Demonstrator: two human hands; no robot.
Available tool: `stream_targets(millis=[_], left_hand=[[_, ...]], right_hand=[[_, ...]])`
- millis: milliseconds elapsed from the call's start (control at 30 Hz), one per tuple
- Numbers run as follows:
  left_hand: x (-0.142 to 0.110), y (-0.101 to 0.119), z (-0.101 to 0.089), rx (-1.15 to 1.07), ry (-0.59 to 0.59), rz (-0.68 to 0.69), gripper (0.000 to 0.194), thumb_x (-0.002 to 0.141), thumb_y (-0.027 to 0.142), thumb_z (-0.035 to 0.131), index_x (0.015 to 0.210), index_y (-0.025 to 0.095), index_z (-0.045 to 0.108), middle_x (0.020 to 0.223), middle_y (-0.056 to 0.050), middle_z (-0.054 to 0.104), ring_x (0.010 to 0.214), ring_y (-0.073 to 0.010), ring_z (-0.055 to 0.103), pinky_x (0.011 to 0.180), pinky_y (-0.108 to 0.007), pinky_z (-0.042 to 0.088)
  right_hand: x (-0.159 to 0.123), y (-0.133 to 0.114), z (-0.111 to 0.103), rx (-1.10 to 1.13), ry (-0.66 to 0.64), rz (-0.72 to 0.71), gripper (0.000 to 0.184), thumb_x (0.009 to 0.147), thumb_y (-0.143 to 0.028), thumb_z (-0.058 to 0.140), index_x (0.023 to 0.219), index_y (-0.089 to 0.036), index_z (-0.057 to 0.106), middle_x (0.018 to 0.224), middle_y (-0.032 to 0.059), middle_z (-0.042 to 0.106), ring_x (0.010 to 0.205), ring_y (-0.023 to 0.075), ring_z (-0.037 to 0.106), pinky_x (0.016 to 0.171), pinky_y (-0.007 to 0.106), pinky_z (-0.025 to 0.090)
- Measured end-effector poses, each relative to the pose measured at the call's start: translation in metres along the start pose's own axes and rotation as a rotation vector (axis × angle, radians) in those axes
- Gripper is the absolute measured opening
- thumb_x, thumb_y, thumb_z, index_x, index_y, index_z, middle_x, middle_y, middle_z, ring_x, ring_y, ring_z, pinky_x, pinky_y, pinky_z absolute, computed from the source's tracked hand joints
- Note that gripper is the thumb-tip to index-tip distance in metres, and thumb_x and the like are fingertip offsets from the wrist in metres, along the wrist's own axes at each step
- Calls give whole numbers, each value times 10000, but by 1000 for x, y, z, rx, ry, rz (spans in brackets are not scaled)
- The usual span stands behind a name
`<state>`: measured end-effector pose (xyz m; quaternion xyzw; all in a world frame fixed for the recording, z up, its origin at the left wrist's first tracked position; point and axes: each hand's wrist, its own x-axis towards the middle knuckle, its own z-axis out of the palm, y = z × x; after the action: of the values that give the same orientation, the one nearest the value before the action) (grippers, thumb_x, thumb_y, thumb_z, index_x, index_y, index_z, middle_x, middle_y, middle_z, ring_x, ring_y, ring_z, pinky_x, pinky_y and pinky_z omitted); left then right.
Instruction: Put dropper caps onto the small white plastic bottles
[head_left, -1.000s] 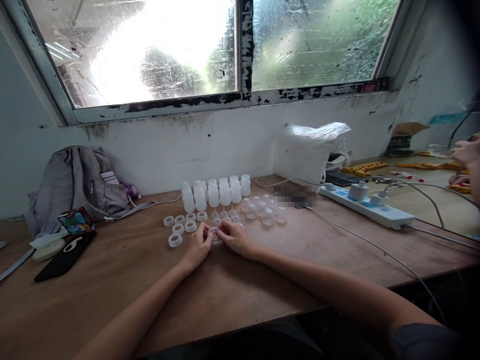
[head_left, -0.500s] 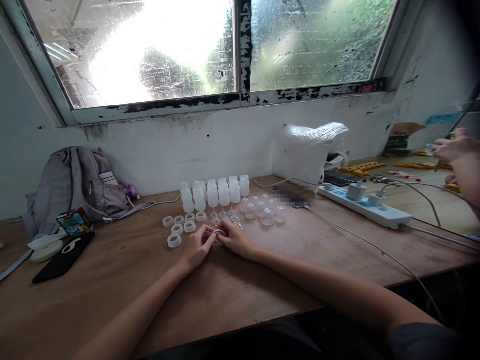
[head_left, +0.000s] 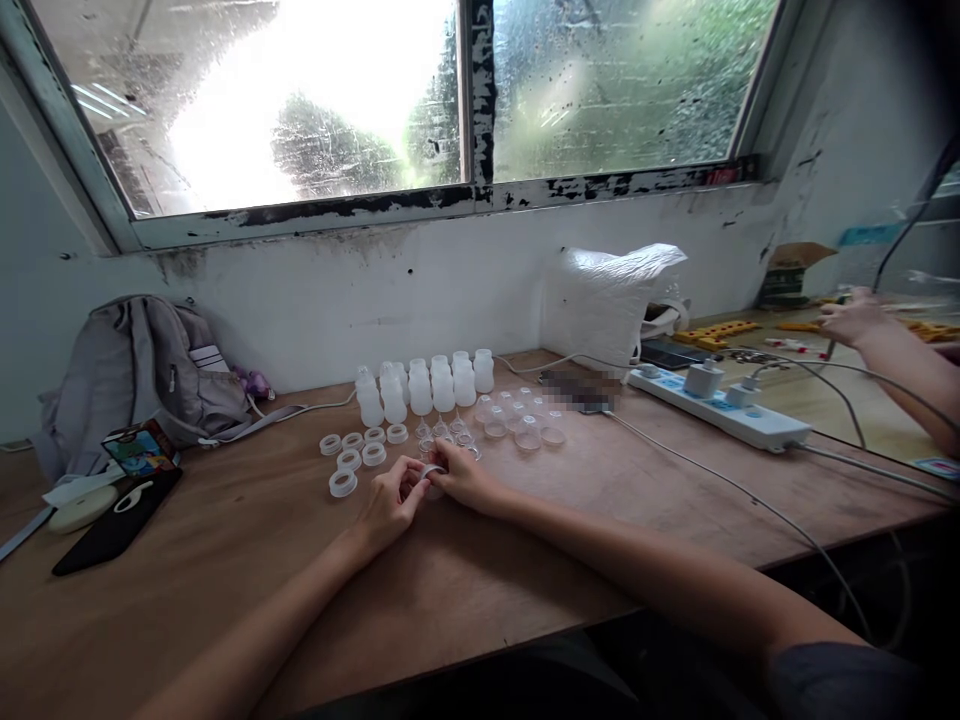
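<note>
My left hand [head_left: 392, 497] and my right hand [head_left: 463, 478] meet at the table's middle, fingers closed on one translucent bottle collar ring [head_left: 433, 470]. Whether a nipple sits inside that ring is hidden by the fingers. Just beyond my right hand stand several clear bottle nipples [head_left: 442, 430]. Several loose collar rings [head_left: 343, 484] lie left of my left hand. Behind them, frosted baby bottles [head_left: 421, 388] stand upright in rows, open at the top. Clear domed bottle caps [head_left: 527, 433] are grouped to the right.
A grey backpack [head_left: 142, 370], a small colourful box [head_left: 141, 447] and a black phone [head_left: 120, 525] are at the left. On the right lie a white power strip [head_left: 720, 410], cables and a white plastic-wrapped bundle [head_left: 600, 305]. Another person's hand [head_left: 855, 318] works at the far right.
My hands stay together, with the ring tilted slightly more into view between my fingers. The view has shifted slightly to the right. The other person's hand has moved left and lower.
</note>
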<state>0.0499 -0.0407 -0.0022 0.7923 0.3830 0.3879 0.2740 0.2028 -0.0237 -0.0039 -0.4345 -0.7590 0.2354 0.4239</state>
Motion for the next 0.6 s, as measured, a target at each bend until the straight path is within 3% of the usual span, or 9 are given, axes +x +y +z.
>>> stream_targets(millis=[267,433,600], left_hand=[[0,1,-3,129,10,63,146,726,256,485,856,191,475,605,17,571,470,-93,494,486,-200,373],[3,-3,-4,260,48,95,162,675,175,494,831,201,460,615,25,566,510,-101,516,519,-204,388],[3,-4,-5,458,39,151,158,685,177,476,840,200,455,640,14,579,532,-118,535,520,-217,376]], right_hand=[[1,4,6,-62,31,-32,129,606,-120,488,652,-186,387,578,-47,428,532,92,386,494,197,286],[-3,6,10,-194,76,-104,108,652,-130,465,701,-190,391,630,-26,454,554,101,407,521,206,292],[-6,2,9,-329,56,-81,95,688,-162,463,742,-196,393,644,-14,475,563,115,427,517,215,276]])
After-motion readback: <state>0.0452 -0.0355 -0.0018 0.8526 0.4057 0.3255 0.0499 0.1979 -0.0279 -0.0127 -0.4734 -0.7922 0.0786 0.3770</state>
